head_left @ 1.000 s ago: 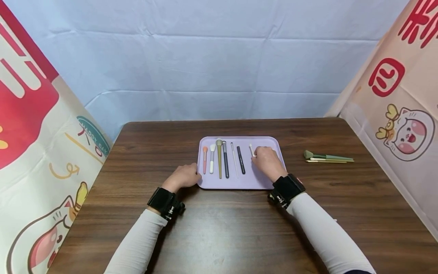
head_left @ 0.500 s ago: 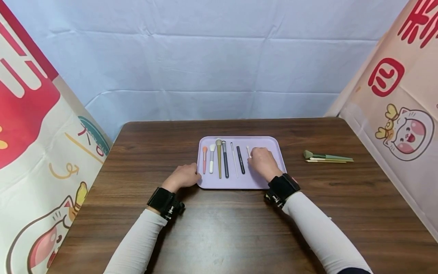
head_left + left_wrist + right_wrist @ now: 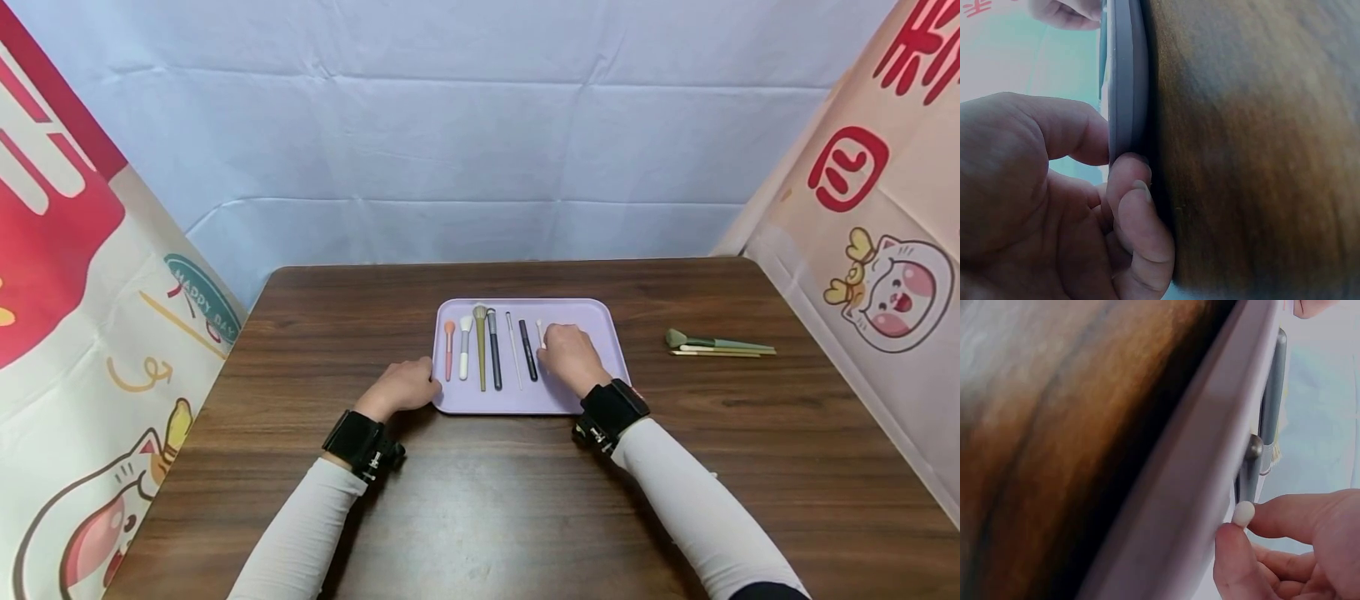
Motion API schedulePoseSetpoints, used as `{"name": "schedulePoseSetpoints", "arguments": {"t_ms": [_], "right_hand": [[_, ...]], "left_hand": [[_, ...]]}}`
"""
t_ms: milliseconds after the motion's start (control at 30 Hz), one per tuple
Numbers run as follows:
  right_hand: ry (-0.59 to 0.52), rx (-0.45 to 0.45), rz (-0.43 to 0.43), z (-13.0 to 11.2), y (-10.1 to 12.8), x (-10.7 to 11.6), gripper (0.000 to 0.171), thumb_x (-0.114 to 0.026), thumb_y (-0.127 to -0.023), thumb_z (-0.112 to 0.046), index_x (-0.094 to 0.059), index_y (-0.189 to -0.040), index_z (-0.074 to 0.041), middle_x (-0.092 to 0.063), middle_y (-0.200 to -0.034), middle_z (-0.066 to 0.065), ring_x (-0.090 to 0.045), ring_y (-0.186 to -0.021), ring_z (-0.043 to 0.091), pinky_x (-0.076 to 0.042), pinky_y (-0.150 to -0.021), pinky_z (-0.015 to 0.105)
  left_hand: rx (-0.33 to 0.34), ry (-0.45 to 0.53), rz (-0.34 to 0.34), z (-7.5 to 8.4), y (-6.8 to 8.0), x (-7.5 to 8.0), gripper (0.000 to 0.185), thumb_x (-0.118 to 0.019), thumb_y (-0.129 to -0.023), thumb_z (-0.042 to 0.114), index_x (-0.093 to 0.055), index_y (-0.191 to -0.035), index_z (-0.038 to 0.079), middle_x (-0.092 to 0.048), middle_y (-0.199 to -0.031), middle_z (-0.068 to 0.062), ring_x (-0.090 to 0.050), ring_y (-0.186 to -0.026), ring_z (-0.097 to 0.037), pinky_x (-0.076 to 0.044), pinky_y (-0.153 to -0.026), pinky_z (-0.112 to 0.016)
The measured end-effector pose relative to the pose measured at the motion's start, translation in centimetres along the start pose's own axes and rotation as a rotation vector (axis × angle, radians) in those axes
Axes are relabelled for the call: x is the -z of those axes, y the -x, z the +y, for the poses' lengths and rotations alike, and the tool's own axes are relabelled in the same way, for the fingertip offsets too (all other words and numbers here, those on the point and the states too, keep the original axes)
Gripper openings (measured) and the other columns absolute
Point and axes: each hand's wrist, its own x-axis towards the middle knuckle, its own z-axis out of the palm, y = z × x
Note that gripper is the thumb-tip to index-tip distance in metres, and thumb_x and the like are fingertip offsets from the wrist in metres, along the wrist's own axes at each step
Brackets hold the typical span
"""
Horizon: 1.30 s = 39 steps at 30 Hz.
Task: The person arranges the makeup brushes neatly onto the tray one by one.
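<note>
A lilac tray (image 3: 480, 403) holds a row of makeup brushes, among them a coral brush (image 3: 449, 350), an olive brush (image 3: 481, 358) and a short black brush (image 3: 528, 350). At the tray's left edge my left hand (image 3: 405, 385) grips the rim; the left wrist view shows thumb and curled fingers meeting at the tray wall (image 3: 1124, 75). Over the tray's right part, my right hand (image 3: 572, 358) pinches a thin white makeup brush (image 3: 539, 325), just right of the black one. Its rounded white handle end (image 3: 1244, 514) shows between thumb and finger; most of its length is hidden.
Right of the tray, several green and pale-handled brushes (image 3: 723, 343) lie together on the brown wooden table (image 3: 480, 500). A pale blue cloth (image 3: 465, 167) hangs behind the table, with printed cloths at both sides.
My right hand has moved left across the tray, carrying the white makeup brush closer to the black one. My left hand stays at the tray's edge.
</note>
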Motion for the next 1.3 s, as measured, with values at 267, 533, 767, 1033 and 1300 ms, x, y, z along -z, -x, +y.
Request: {"name": "schedulePoseSetpoints", "arguments": {"t_ms": [267,533,767,1033,1300], "right_hand": [[0.002,-0.015,-0.020,-0.14,-0.07,-0.19,0.028,-0.066,-0.089,-0.013,-0.054,-0.064,-0.008,-0.065,-0.072,0.013,-0.061,-0.066,0.030,-0.050,-0.065,0.044],[0.011,-0.027,-0.029,-0.21,-0.10,-0.04,0.028,-0.067,-0.089,-0.014,-0.055,-0.065,-0.008,-0.064,-0.071,0.012,-0.059,-0.066,0.028,-0.050,-0.066,0.042],[0.010,-0.045,-0.048,-0.31,-0.11,0.11,0.031,-0.066,-0.090,-0.016,-0.053,-0.062,-0.009,-0.063,-0.071,0.012,-0.060,-0.067,0.029,-0.050,-0.067,0.043],[0.008,-0.061,-0.073,-0.32,-0.12,0.19,0.034,-0.062,-0.092,-0.017,-0.051,-0.061,-0.009,-0.064,-0.073,0.013,-0.060,-0.067,0.028,-0.050,-0.067,0.042],[0.025,-0.040,-0.048,-0.14,-0.04,0.49,0.036,-0.060,-0.091,-0.013,-0.050,-0.057,-0.010,-0.066,-0.073,0.015,-0.059,-0.064,0.029,-0.052,-0.066,0.044]], "left_hand": [[-0.002,0.005,-0.003,0.02,0.02,0.03,0.030,-0.053,-0.094,0.020,-0.060,-0.115,0.000,-0.063,-0.096,-0.010,-0.056,-0.082,-0.026,-0.046,-0.075,-0.037],[0.002,0.011,-0.005,0.05,-0.01,0.06,0.033,-0.053,-0.094,0.020,-0.060,-0.118,-0.001,-0.063,-0.099,-0.010,-0.056,-0.083,-0.026,-0.046,-0.075,-0.037],[-0.001,0.013,-0.004,0.08,0.04,0.03,0.033,-0.053,-0.094,0.020,-0.060,-0.118,-0.001,-0.063,-0.099,-0.010,-0.056,-0.083,-0.026,-0.046,-0.075,-0.037],[0.005,0.013,0.003,0.20,0.19,-0.03,0.033,-0.053,-0.095,0.020,-0.060,-0.118,-0.001,-0.064,-0.100,-0.011,-0.056,-0.083,-0.026,-0.046,-0.075,-0.037],[0.001,0.010,0.006,0.15,0.23,-0.09,0.032,-0.053,-0.095,0.021,-0.060,-0.117,-0.001,-0.063,-0.098,-0.011,-0.056,-0.083,-0.026,-0.046,-0.075,-0.037]]}}
